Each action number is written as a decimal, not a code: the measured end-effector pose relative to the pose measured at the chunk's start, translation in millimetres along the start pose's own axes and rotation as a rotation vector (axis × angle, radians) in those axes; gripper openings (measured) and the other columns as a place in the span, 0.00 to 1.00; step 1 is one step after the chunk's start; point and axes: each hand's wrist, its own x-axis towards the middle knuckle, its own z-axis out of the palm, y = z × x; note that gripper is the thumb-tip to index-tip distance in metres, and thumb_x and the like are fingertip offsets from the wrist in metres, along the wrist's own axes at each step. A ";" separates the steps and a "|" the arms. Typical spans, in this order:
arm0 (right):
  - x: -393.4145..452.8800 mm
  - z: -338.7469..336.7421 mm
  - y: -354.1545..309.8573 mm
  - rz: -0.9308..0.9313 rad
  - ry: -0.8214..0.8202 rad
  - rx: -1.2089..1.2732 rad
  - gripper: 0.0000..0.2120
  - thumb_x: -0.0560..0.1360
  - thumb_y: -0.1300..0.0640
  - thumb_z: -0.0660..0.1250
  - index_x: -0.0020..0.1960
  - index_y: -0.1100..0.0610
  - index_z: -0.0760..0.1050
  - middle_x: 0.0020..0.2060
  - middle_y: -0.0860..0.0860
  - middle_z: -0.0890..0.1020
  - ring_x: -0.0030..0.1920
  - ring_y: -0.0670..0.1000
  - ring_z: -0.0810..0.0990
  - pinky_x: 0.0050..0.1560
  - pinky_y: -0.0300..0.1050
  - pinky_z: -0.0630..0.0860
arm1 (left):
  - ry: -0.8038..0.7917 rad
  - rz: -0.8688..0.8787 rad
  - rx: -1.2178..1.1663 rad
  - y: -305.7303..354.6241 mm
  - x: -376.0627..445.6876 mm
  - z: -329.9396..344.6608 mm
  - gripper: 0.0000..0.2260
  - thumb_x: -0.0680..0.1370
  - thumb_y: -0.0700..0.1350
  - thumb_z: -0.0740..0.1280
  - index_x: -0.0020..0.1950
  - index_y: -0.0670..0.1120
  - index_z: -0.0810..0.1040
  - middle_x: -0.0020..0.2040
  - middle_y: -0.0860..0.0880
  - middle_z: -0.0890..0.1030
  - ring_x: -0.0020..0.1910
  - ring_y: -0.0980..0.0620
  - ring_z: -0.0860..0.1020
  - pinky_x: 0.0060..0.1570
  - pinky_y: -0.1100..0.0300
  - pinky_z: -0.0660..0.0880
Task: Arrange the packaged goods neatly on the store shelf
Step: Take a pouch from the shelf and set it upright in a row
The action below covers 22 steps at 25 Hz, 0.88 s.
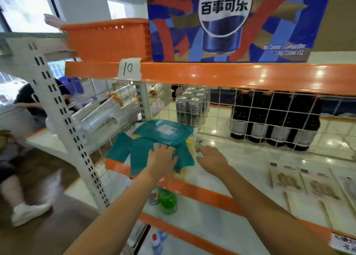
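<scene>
Orange-edged store shelves (231, 75) fill our view, with a wire grid at the back. On the middle shelf, at its left end, lies a loose pile of teal packets (163, 137), some overhanging the front edge. Our left hand (161, 158) rests flat on the pile, fingers together and pressing down. Our right hand (210, 156) sits just beside the pile's right edge, fingers curled onto a pale wrapper; we cannot tell whether it pinches it. Behind the pile stand silver cans (192, 106) and, further right, dark bottles (275, 118). Flat beige packs (300, 181) lie at the right. Above, a paper tag (130, 69) reads 10, under an orange basket (109, 39) and a Pepsi box (237, 22).
</scene>
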 end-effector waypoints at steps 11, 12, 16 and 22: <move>93.9 12.6 -26.5 -0.063 -0.037 -0.060 0.15 0.76 0.56 0.59 0.60 0.58 0.75 0.57 0.56 0.79 0.57 0.56 0.76 0.56 0.49 0.74 | -0.041 -0.167 -0.065 -48.2 26.3 6.9 0.18 0.81 0.51 0.55 0.69 0.49 0.69 0.66 0.47 0.72 0.66 0.45 0.68 0.63 0.48 0.65; 106.0 11.7 -26.7 -0.069 -0.046 -0.055 0.16 0.76 0.55 0.59 0.61 0.58 0.74 0.58 0.56 0.78 0.57 0.56 0.76 0.57 0.50 0.74 | -0.042 -0.189 -0.064 -49.9 28.5 8.2 0.18 0.81 0.51 0.55 0.69 0.49 0.69 0.66 0.47 0.72 0.66 0.45 0.68 0.63 0.49 0.65; 150.7 10.9 -29.3 -0.085 -0.077 -0.022 0.17 0.78 0.53 0.58 0.64 0.59 0.72 0.59 0.58 0.76 0.58 0.57 0.76 0.58 0.52 0.74 | -0.033 -0.243 -0.073 -50.4 39.1 14.0 0.18 0.81 0.52 0.55 0.69 0.51 0.69 0.65 0.48 0.73 0.65 0.45 0.68 0.61 0.50 0.66; 192.3 18.8 -27.9 -0.030 -0.118 -0.055 0.20 0.79 0.52 0.59 0.67 0.60 0.68 0.63 0.58 0.72 0.61 0.58 0.73 0.58 0.50 0.72 | -0.001 -0.292 -0.079 -45.4 54.4 22.3 0.17 0.81 0.51 0.54 0.68 0.49 0.70 0.66 0.47 0.71 0.66 0.46 0.67 0.64 0.48 0.64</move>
